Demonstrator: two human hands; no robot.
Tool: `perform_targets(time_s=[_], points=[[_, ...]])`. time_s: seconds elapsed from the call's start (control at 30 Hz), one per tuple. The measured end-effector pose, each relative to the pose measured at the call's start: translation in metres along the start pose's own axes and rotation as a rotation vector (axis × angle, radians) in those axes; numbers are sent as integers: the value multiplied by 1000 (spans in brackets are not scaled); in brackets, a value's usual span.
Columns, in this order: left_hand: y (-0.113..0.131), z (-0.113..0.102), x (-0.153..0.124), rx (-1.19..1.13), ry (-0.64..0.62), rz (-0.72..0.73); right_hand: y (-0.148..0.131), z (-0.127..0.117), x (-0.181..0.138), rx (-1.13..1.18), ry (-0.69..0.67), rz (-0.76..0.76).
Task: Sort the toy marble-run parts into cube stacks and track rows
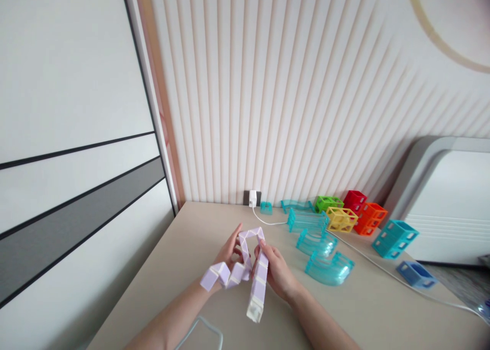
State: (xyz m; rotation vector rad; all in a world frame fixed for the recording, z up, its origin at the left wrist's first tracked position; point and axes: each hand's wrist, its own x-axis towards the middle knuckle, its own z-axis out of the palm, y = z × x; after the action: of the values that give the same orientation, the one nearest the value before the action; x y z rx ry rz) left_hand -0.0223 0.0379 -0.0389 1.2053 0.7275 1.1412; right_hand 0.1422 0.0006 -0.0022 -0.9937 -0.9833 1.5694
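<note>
- Two bare hands hold a lilac-and-white snake puzzle [260, 273] over the tabletop [172, 258], bent into an open loop with a zigzag tail to the left and a straight run pointing toward the wearer.
- The right hand [278, 272] pinches the straight run near its far end, thumb along its side.
- The left hand [228, 250] is behind the loop, its fingers partly hidden; I cannot tell whether they press on the segments.
- Turning one joint while the left side is loosely backed could swing the zigzag tail round or pull the loop out of shape, I judge; a sliding right thumb could let the straight run tip.
- A pale cable [210, 325] loops up by the left forearm, and might catch a sleeveless arm drawn back.
- To the right, a curved translucent teal track piece [329, 269] lies near the right hand, so a wide elbow swing could nudge it.
- More room lies leftward, up to the table's slanting left edge, and ahead toward the ribbed wall [229, 110].
</note>
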Motion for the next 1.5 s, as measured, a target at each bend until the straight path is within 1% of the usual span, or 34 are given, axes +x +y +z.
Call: perform_targets(time_s=[0.03,0.07,0.13,0.27,0.33,0.4,0.5,0.6,0.67,0.83,1.1,1.33,1.5], points=[[-1,-1,2,-8,6,17,0,0,0,12,-5,23],[1,-3,3,33,6,47,1,1,0,36,-3,40],[8,-4,3,64,-22,88,0,1,0,110,20,61],[22,-5,1,-27,-137,39,-2,0,2,217,71,86],[22,-5,2,-61,-147,1,-3,0,3,224,77,99],[17,-4,4,-65,-122,-34,-3,1,2,223,70,106],[11,-1,7,-75,-30,-54,-6,0,0,245,30,112],[14,1,7,-127,79,-41,-11,-2,-2,278,-63,113],[19,1,6,-140,114,-39,-14,-3,-3,254,-102,96],[30,2,1,-58,69,-60,-14,-7,-2,145,-60,19],[29,2,-1,-7,49,-6,-22,-6,-1,119,-17,74],[32,2,-2,11,43,-12,-22,-9,-1,82,-2,92],[35,4,-4,86,24,13,-23,-9,-1,8,-76,65]])
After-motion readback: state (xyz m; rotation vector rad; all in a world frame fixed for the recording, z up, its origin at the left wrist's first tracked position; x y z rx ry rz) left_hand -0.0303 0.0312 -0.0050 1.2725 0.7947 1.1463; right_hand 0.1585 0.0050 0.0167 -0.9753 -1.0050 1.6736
